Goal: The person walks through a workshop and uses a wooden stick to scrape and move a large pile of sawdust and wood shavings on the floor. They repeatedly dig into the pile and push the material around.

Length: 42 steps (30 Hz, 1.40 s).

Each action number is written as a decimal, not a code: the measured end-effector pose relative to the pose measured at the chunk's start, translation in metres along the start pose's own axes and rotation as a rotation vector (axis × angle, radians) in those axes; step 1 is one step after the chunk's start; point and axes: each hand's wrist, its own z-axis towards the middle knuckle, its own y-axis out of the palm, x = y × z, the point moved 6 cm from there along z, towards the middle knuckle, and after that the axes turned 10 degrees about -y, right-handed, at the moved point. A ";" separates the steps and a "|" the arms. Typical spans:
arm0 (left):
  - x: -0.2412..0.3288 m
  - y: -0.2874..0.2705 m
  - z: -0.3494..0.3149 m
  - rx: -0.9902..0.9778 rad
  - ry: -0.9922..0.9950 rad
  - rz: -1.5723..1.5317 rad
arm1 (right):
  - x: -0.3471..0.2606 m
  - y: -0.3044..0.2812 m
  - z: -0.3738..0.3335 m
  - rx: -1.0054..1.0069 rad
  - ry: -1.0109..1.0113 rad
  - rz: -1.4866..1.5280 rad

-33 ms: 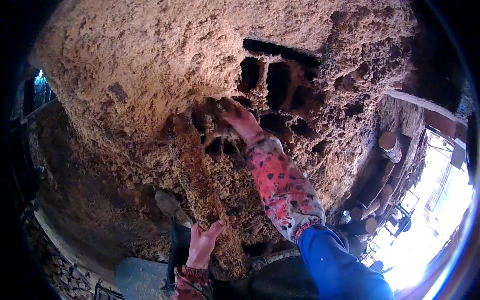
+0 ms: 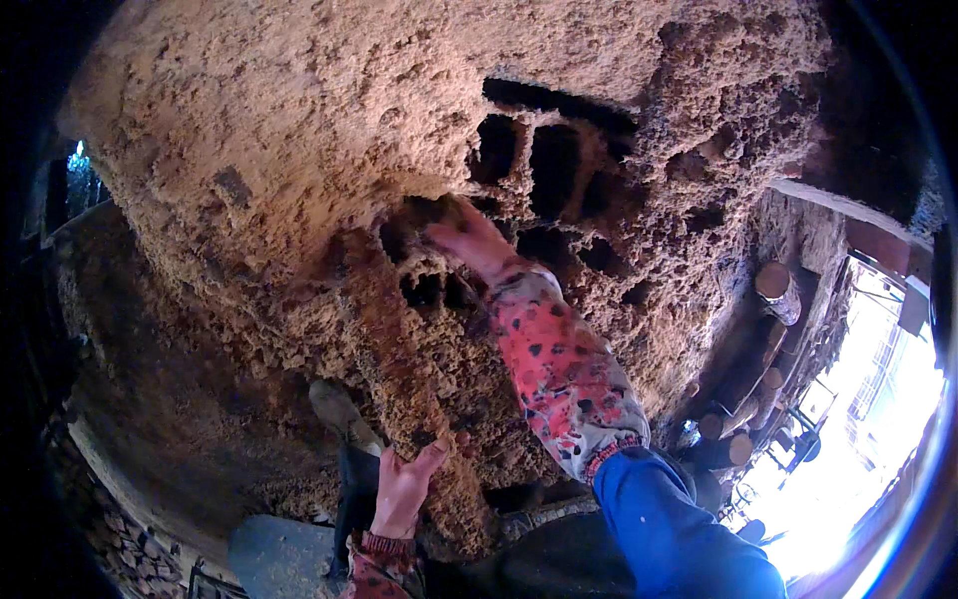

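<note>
A large mound of sawdust (image 2: 299,130), coarse and tan, fills the upper middle, with dark hollows on its right side. My right hand (image 2: 469,240) reaches into one of these hollows, and its fingers are hidden or blurred. Below it, a long piece caked with sawdust (image 2: 389,349) slopes from the mound down toward me; its material under the crust does not show. Near its lower end my left hand (image 2: 404,489) grips it, thumb on the upper side. Both forearms wear red spotted sleeves with cuffs; blue cloth covers my right upper arm.
A boot (image 2: 344,414) stands left of the long piece, above a flat grey blade-like sheet (image 2: 279,554). Cut logs (image 2: 778,292) lie along the right wall beside a bright opening (image 2: 848,399). Stacked split wood (image 2: 130,554) shows at the lower left.
My right hand has shifted slightly left and down within the hollow. Loose sawdust around the small holes beneath it looks disturbed. The left hand keeps its place.
</note>
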 end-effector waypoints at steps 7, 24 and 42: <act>-0.002 -0.013 0.001 0.085 -0.041 -0.097 | -0.041 -0.041 -0.025 0.011 0.055 -0.336; 0.001 -0.003 0.004 -0.031 -0.079 -0.037 | -0.079 0.030 0.075 -0.008 -0.340 -1.000; 0.020 0.001 -0.001 0.000 -0.047 0.141 | 0.000 -0.219 -0.041 0.326 0.077 -0.661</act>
